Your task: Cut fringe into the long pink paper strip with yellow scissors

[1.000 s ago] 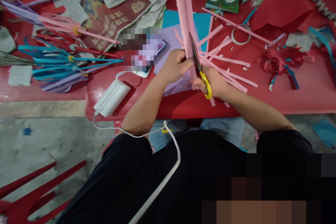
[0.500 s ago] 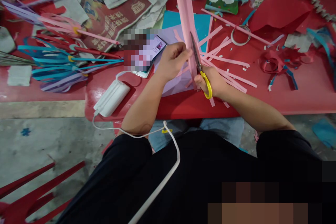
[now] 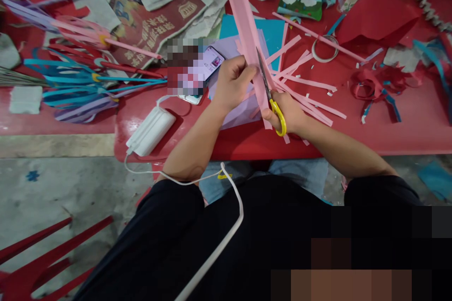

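Observation:
Between thumb and fingers, my left hand [image 3: 235,82] pinches a long pink paper strip [image 3: 243,14], which stands up and leans to the left. My right hand [image 3: 287,110] is closed round yellow-handled scissors [image 3: 278,117]. Their blades point away from me and lie along the right edge of the strip, near my left thumb. Beneath the hands are a sheet of purple paper [image 3: 226,120] and a blue sheet [image 3: 271,33]. Several narrow cut pink strips [image 3: 314,82] fan out on the table right of the scissors.
A phone [image 3: 212,63] and a white power bank [image 3: 151,131] with a cable lie left of my hands. Looped paper flowers [image 3: 70,82] and newspaper [image 3: 155,28] cover the far left. On the right are a tape roll [image 3: 325,49] and red paper scraps [image 3: 374,84].
The upper end of the pink strip has tilted to the left, and its lower end shows further down beside my right thumb. Both hands stay almost in place.

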### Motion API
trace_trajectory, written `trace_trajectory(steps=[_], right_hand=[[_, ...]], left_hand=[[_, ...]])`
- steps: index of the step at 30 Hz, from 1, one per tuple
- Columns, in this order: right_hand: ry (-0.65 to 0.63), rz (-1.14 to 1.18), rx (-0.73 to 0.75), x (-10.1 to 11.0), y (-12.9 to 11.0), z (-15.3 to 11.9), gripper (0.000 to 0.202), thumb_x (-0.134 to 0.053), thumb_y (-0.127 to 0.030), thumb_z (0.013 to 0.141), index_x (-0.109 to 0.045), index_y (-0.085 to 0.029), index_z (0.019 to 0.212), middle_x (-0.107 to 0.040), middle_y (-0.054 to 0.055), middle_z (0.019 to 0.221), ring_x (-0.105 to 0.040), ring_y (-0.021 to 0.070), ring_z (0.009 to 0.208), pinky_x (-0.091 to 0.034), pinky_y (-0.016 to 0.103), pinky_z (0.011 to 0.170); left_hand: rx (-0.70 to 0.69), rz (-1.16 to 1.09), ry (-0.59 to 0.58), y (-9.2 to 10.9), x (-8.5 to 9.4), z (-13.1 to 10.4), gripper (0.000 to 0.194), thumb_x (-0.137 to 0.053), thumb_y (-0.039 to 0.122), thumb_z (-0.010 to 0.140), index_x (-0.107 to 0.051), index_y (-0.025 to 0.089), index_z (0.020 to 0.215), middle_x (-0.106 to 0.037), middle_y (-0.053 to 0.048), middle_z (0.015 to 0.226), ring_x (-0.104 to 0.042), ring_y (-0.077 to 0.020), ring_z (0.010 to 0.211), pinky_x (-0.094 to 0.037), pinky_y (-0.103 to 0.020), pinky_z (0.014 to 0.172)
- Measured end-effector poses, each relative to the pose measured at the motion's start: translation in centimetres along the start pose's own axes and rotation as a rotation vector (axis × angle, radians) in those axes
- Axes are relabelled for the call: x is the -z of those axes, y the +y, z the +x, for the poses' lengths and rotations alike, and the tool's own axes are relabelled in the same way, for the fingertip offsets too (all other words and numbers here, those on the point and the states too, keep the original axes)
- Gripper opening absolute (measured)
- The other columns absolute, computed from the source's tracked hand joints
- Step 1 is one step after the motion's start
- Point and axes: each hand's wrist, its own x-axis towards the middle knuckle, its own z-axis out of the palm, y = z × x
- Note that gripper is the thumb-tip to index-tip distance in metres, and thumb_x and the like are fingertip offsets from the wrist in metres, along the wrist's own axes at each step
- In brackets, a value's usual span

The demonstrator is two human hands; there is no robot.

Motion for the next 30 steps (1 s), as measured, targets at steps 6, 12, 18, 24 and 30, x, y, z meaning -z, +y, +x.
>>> trace_trajectory(steps=[6, 12, 18, 24, 30], right_hand=[[0.024, 0.048, -0.024, -0.1, -0.2, -0.1, 0.086, -0.030, -0.109, 0.095, -0.048, -0.028, 0.072, -0.045, 0.000, 0.064, -0.044, 0.0186, 0.061, -0.041, 0.038, 0.064], [0.086, 0.050, -0.047, -0.5, -0.2, -0.4, 0.082, -0.029, -0.106, 0.099, -0.039, -0.028, 0.075, -0.044, -0.002, 0.064, -0.038, 0.0151, 0.059, -0.032, 0.036, 0.059], [0.087, 0.031, -0.093, -0.8, 0.1, -0.3, 0.084, -0.026, -0.110, 0.095, -0.039, -0.029, 0.076, -0.042, -0.003, 0.063, -0.038, 0.0150, 0.059, -0.027, 0.035, 0.059], [0.067, -0.004, -0.094, -0.5, -0.1, -0.2, 0.077, -0.032, -0.103, 0.100, -0.042, -0.029, 0.080, -0.044, -0.002, 0.064, -0.040, 0.0166, 0.059, -0.028, 0.036, 0.060], [0.035, 0.010, -0.024, -0.1, -0.2, -0.2, 0.083, -0.034, -0.110, 0.092, -0.046, -0.028, 0.083, -0.051, 0.000, 0.067, -0.048, 0.0188, 0.060, -0.037, 0.038, 0.060]], left_hand=[[0.042, 0.032, 0.020, -0.8, 0.2, 0.3, 0.060, -0.089, 0.033, 0.100, -0.047, 0.022, 0.059, -0.038, 0.003, 0.059, -0.046, -0.0150, 0.055, -0.034, -0.034, 0.055], [0.014, 0.069, 0.010, -0.9, 0.3, 0.4, 0.057, -0.084, 0.036, 0.100, -0.047, 0.023, 0.059, -0.038, 0.002, 0.059, -0.041, -0.0145, 0.054, -0.030, -0.035, 0.054], [0.031, 0.072, -0.010, -0.2, 0.1, 0.2, 0.058, -0.084, 0.047, 0.098, -0.047, 0.025, 0.059, -0.040, 0.002, 0.058, -0.036, -0.0157, 0.056, -0.028, -0.038, 0.056], [0.028, 0.013, 0.025, -0.1, -0.3, 0.2, 0.052, -0.077, 0.044, 0.097, -0.047, 0.024, 0.059, -0.039, 0.000, 0.060, -0.035, -0.0167, 0.058, -0.028, -0.036, 0.056], [0.095, -0.004, 0.002, 0.0, -0.1, 0.2, 0.050, -0.082, 0.040, 0.091, -0.049, 0.023, 0.057, -0.039, 0.000, 0.062, -0.033, -0.0160, 0.058, -0.028, -0.036, 0.057]])
